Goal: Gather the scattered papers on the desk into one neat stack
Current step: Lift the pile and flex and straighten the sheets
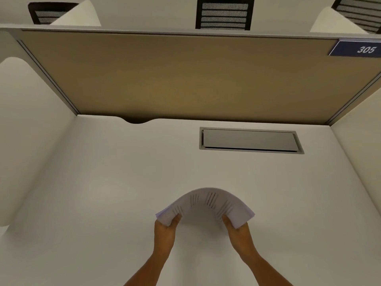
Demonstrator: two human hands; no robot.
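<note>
Two bare forearms reach in from the near edge, angling toward each other. The left hand [165,230] and right hand [239,230] are each closed in a pinch (thumbs on top, fingers curled beneath), level and somewhat apart.

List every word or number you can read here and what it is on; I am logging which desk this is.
"305": white numerals on the blue sign at the top right corner of the tan partition.
Printed lines on the bowed stack of papers, held in the grip of the left hand and right hand: too blurred to read.
</note>
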